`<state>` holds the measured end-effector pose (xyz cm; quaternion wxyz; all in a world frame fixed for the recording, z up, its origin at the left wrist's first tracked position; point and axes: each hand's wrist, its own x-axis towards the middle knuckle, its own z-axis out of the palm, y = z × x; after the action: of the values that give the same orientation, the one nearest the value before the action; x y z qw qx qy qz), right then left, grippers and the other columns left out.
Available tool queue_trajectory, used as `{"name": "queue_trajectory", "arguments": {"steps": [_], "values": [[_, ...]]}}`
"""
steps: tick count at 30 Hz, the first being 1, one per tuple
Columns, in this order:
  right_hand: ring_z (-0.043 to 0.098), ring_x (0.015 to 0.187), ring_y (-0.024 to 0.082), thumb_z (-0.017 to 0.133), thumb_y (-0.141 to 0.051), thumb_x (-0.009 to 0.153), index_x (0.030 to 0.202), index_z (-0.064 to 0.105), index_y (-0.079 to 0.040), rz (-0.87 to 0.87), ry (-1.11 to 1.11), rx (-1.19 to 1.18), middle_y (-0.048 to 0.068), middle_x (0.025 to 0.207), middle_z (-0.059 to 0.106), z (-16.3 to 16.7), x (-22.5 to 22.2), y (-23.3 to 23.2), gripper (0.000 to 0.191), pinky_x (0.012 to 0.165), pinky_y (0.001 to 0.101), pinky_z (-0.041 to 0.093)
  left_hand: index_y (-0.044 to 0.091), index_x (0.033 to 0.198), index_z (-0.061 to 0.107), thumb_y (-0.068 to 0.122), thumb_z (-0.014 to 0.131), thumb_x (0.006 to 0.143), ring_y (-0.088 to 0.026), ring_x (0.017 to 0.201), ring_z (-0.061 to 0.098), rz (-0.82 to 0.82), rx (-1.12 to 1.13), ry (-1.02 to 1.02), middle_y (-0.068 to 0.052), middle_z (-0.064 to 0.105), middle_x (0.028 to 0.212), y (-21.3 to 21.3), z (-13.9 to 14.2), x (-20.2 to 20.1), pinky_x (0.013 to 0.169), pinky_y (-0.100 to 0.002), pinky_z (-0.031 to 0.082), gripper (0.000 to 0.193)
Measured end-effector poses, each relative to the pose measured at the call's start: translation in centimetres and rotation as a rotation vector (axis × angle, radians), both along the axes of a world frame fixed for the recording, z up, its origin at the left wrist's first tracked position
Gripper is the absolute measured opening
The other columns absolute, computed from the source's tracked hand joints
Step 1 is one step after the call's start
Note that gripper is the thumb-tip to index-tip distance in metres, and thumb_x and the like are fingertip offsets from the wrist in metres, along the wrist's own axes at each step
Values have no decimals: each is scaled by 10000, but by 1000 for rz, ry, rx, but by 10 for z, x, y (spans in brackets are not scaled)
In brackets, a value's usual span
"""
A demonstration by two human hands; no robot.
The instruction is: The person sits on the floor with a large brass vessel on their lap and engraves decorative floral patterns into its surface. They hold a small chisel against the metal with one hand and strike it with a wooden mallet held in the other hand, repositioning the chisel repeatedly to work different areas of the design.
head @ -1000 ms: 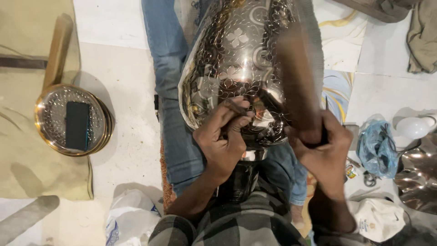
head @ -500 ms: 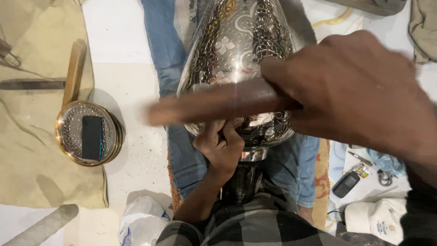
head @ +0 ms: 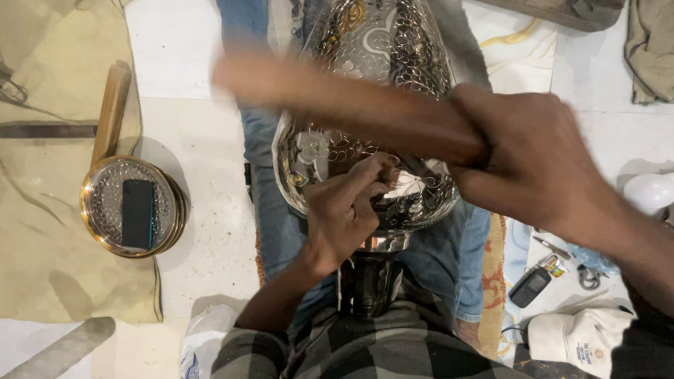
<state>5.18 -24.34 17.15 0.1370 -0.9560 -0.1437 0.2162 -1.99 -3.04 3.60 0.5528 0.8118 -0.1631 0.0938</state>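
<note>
Silver-coloured engraved metal vase (head: 365, 147), large and bulbous with scrolled openwork pattern, lies across the person's lap at the centre of the view, its narrow dark neck (head: 368, 281) pointing near, toward the checked shirt (head: 393, 347). The left hand (head: 344, 210) rests on the vase's lower belly, fingers pinched together on a small tool that is too hidden to identify, its tip touching the metal. The right hand (head: 526, 154) is raised above the vase, fingers clamped around a brown wooden stick (head: 337, 95), which is motion-blurred and extends left across the vase. Blue denim trouser legs (head: 270, 175) show beneath the vase on both sides.

Left of the vase, on the white floor (head: 189, 119), a round brass-rimmed engraved plate (head: 105, 203) carries a black rectangular phone (head: 137, 214); a wooden handle (head: 112, 109) lies just beyond the plate, on a tan cloth (head: 49, 267). Right and near, a small dark handset (head: 530, 286) lies beside a white cloth bag (head: 576, 340). A white bulb-shaped object (head: 649, 193) sits at the right edge.
</note>
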Motion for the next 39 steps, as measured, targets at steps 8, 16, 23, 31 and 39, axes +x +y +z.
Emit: {"name": "queue_trajectory", "arguments": {"steps": [8,16,23,31,39], "values": [[550,553,324,739,-96,669,908,572,-4,-304,-62,407,123,678,557,-26,-35,-28,306,531,412,452,69,1326,658,-113,507,826,-197,914,808,-275,184,-8,-108,792,1086,14,1,24,687,-273,663,553],[557,588,306,725,-38,648,907,618,-6,-269,-177,358,153,681,580,-59,-75,-46,282,556,367,452,181,1333,668,64,632,961,-129,825,794,-466,186,-34,-42,802,1029,19,8,45,676,-279,649,392],[572,618,254,762,-11,631,868,573,24,-344,-186,330,135,664,576,-75,-101,-40,306,571,387,458,276,1307,693,248,506,1101,-95,599,687,-645,260,-54,-5,799,1018,9,10,59,420,-229,488,280],[594,665,164,755,-1,852,966,629,0,-743,-395,767,85,796,627,-127,-169,-13,170,624,291,504,155,1292,683,181,561,790,-77,519,603,-1054,98,-67,-27,696,694,16,38,95,440,-239,427,518],[610,730,87,824,-48,832,979,683,-9,-1043,-243,731,12,825,673,-181,-223,10,207,662,262,512,74,1355,657,-167,539,954,-194,937,780,-863,-258,104,-134,760,1086,-3,19,83,759,-289,639,482]]}}
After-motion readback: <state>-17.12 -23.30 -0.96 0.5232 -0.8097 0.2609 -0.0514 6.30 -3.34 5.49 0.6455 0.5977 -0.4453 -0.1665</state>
